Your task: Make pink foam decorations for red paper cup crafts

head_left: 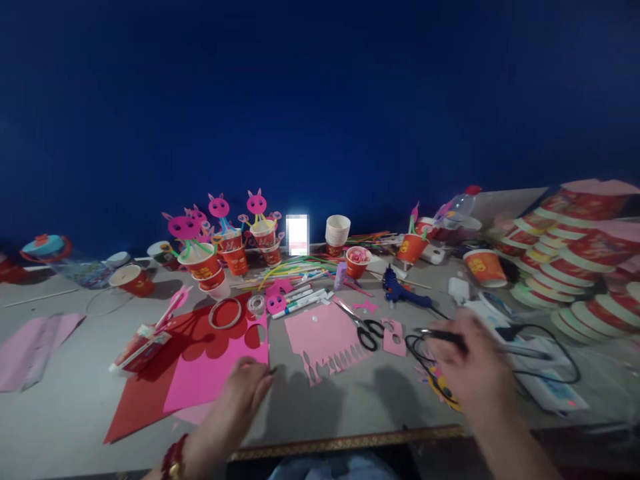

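Observation:
My right hand (475,363) is closed around a black pen (450,335) and hangs above the right side of the table, over a black cable (417,357) and a yellow round decoration (450,393). Pinched shut, my left hand (247,393) is by the edge of a bright pink sheet (200,377); a tiny dark thing shows at its fingertips, too blurred to name. Between the hands lie a pale pink sheet (320,330) with cut-out edges, black-handled scissors (370,333) and a small pink piece with holes (395,343).
Paper cups with pink rabbit faces (185,228) stand at the back left. A blue glue gun (403,293) lies behind the scissors, and markers (303,301) at the centre. Stacked cups (575,247) lean at right. A tape roll (225,313) rests on red paper (135,407).

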A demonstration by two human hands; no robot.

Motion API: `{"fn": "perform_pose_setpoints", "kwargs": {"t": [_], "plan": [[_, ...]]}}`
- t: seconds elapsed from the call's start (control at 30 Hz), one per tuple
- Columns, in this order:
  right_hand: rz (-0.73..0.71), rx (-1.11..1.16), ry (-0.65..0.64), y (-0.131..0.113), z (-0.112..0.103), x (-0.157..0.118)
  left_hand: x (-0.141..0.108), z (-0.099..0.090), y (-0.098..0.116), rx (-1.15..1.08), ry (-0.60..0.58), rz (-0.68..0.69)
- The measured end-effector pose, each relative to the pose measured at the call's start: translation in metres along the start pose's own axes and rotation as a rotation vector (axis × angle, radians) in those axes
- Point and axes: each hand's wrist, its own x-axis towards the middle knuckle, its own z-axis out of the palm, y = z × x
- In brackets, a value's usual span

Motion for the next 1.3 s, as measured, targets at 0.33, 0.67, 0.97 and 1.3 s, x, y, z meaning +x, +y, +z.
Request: {"fn": "perform_pose_setpoints", "kwargs": {"t": [0.33, 0.67, 0.97, 1.3], "plan": [[0.264, -0.439, -0.526, 0.089, 0.013, -0.012, 0.038, 0.026, -0.016, 0.159, -0.158, 0.343], [-0.241, -1.044, -0.903, 0.106, 0.020, -0.019, 0.037, 0.048, -0.030, 0.112, -0.145, 0.337], [-0.337, -1.166, -0.947, 0.103, -0.006, -0.028, 0.037, 0.046, -0.031, 0.080, -0.153, 0.335], [-0.429, -1.318, -0.808, 0.119, 0.022, -0.032, 0.034, 0.053, -0.035, 0.104, -0.138, 0.313]]}}
